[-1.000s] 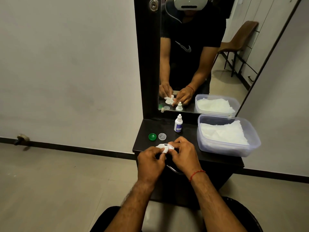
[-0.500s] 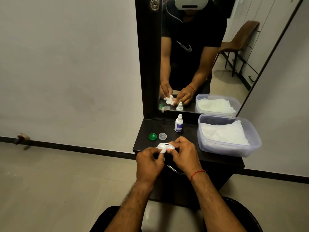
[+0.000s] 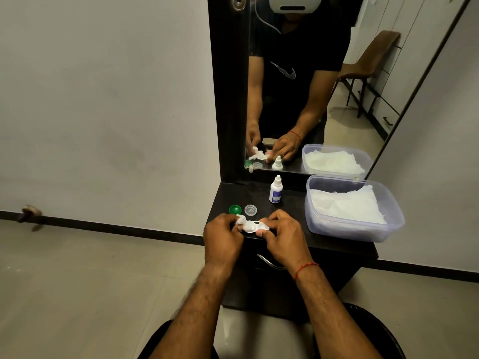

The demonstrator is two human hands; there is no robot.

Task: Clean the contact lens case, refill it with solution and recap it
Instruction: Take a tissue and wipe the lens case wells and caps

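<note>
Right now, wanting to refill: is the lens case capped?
Uncapped: the green cap and clear cap lie on the shelf behind the case.

Lens case [image 3: 251, 226] right end under fingers [image 3: 276, 221]

A plain off-white wall [image 3: 103, 99] meets a beige tiled floor [image 3: 77, 294] at a dark skirting strip [image 3: 116, 228]. A black cabinet [image 3: 331, 270] backs onto a tall mirror [image 3: 342, 125] reflecting a brown chair [image 3: 373, 55].

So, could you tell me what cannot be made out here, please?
Head view only:
- Right end of the white plastic contact lens case: covered by the right hand; wells' cleanliness too small to tell.
- Most of the crumpled white tissue: hidden inside the left hand.
- Label on the small white dropper bottle: print too small to read.
</note>
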